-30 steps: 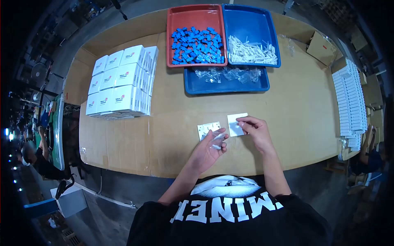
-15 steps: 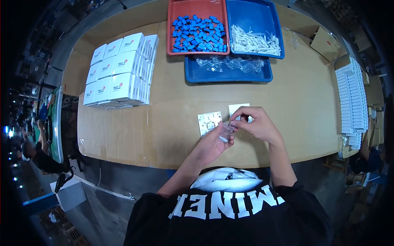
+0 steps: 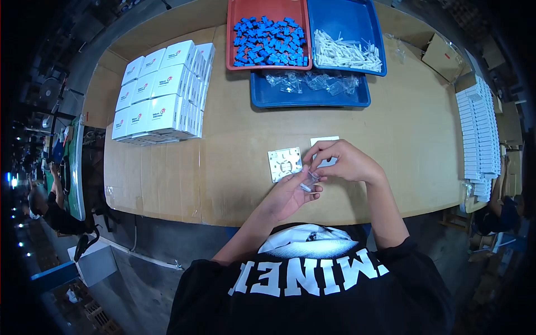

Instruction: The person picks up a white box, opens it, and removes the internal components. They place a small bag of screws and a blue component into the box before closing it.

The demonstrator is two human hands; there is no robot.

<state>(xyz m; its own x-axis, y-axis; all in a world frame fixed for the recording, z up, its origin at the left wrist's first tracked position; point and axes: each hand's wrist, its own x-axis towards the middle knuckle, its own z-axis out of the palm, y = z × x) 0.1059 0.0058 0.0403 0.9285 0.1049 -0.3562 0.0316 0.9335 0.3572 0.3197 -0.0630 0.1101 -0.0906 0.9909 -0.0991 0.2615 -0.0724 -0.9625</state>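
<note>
Left hand (image 3: 290,196): fingers pinched on small clear bag (image 3: 307,180), held above table (image 3: 234,167) edge | Right hand (image 3: 341,162): fingertips closed on bag top | White plate (image 3: 285,163): flat, just left of hands | 2nd white plate (image 3: 324,140): partly under right hand

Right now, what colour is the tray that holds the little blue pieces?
Red, seen in the head view: the tray sits at the table's far edge, filled with blue pieces.

A factory packing station: a cardboard-covered tabletop (image 3: 234,167) with stacked white boxes (image 3: 159,95) at upper left, parts trays (image 3: 304,33) at top, and another worker (image 3: 47,209) at far left.
</note>
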